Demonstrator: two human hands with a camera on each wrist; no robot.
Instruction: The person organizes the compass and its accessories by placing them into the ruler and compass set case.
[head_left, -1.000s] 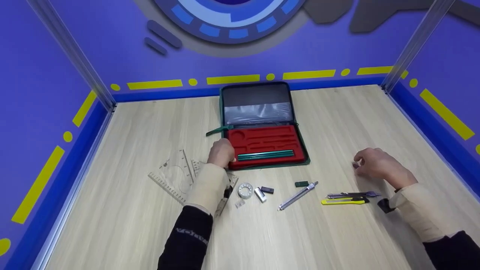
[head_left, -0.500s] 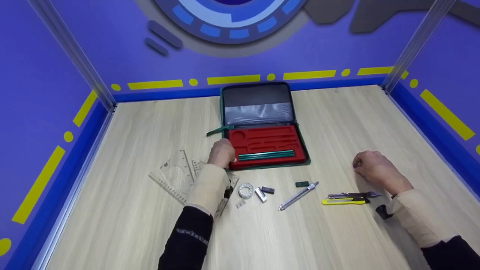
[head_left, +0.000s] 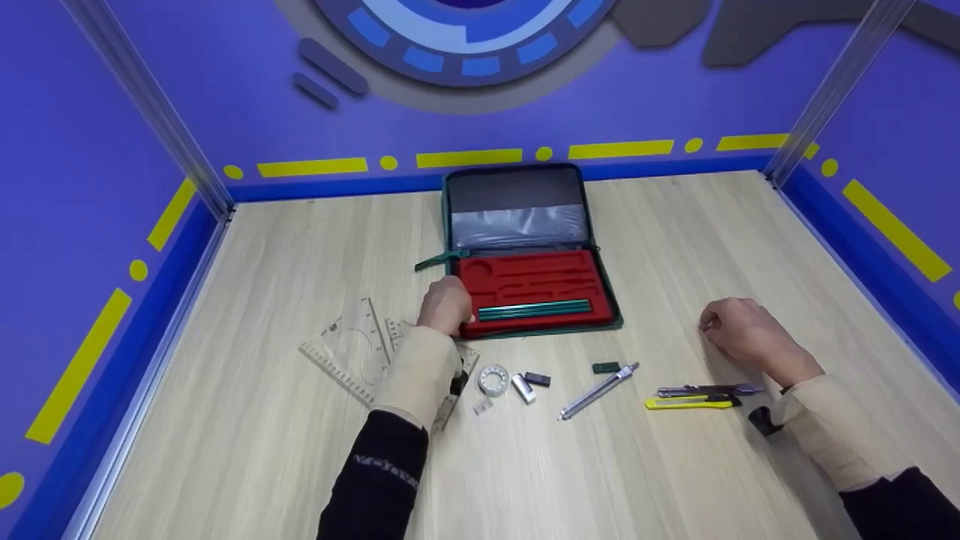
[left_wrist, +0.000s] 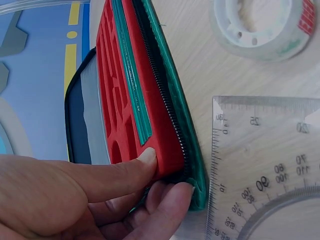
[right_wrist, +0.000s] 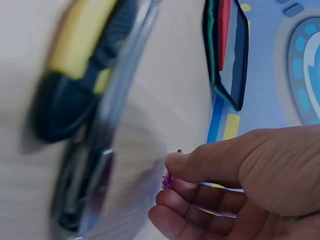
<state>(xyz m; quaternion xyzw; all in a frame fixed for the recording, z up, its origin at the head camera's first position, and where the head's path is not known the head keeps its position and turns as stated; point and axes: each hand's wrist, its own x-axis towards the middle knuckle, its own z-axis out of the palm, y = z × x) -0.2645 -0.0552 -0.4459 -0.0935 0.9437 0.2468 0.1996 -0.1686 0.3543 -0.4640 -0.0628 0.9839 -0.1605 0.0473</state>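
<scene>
Two holds well apart, fingers (left_wrist: 117,181) clamped: left hand (head_left: 446,304), case edge (left_wrist: 183,102); right (head_left: 744,334), purple piece (right_wrist: 167,181).

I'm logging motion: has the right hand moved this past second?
Yes: in the head view, the right hand shifted slightly left, toward the case, judged against the yellow knife.

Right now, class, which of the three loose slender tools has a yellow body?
The yellow-and-black plastic cutter; the grey metallic tool beside it and the silver metal instrument lying diagonally show no yellow.
</scene>
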